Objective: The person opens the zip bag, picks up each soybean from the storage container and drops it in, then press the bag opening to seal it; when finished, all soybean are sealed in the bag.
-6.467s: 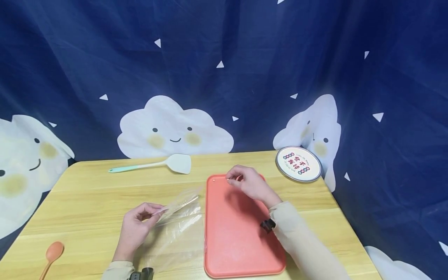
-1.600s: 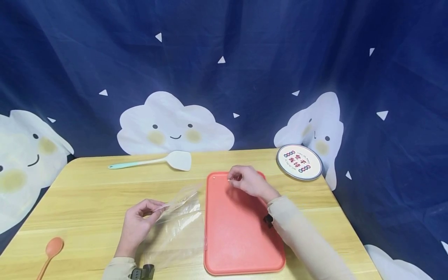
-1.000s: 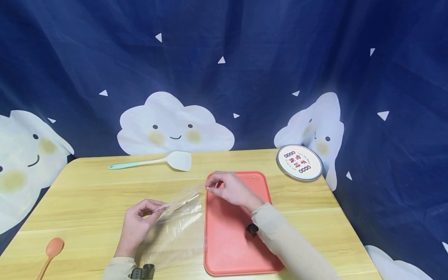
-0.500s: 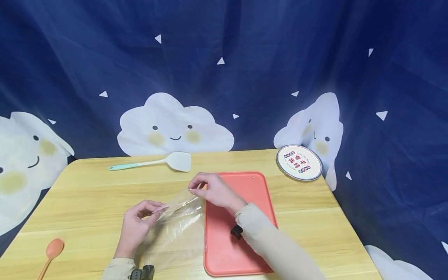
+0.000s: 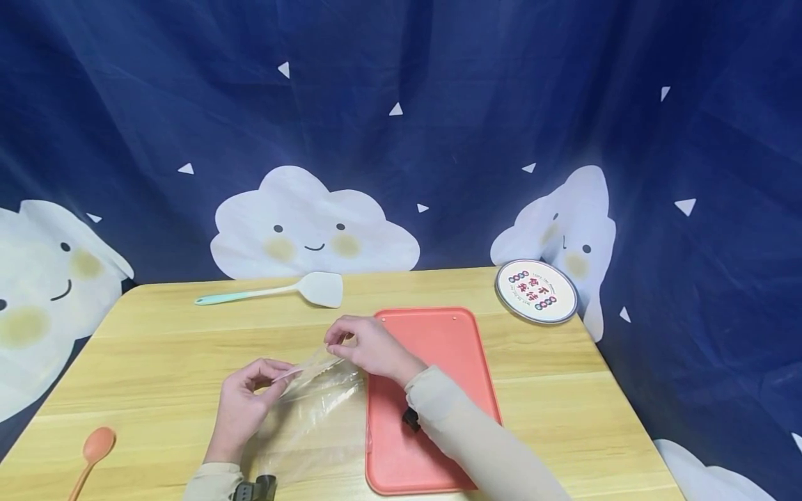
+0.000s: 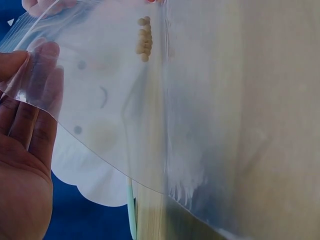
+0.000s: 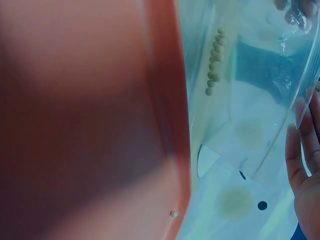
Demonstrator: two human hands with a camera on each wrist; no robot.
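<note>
My left hand [image 5: 244, 403] pinches the mouth of a clear zip bag [image 5: 318, 410] with thumb and fingers, left of a coral tray [image 5: 432, 390]. The bag slants down to the tray's left edge. Seen through its film in the left wrist view, a row of small round beige soybeans [image 6: 144, 40] lies gathered at a fold. My right hand [image 5: 370, 348] is at the bag's mouth, thumb and fingers together; a beige soybean [image 7: 317, 86] shows at its fingers in the right wrist view. Another soybean [image 5: 383, 319] lies at the tray's far left corner, and one [image 5: 454, 318] at the far right.
A white spatula [image 5: 321, 289] with a mint handle lies at the table's back edge. The orange spoon [image 5: 98, 445] is at the front left. At the back right stands a printed plate [image 5: 536, 291]. A dark blue curtain [image 5: 451, 139] hangs behind the table.
My right hand has moved left and slightly toward me, from the tray's far side to the bag's mouth, carrying a soybean. My left hand has kept its pinch in place.
</note>
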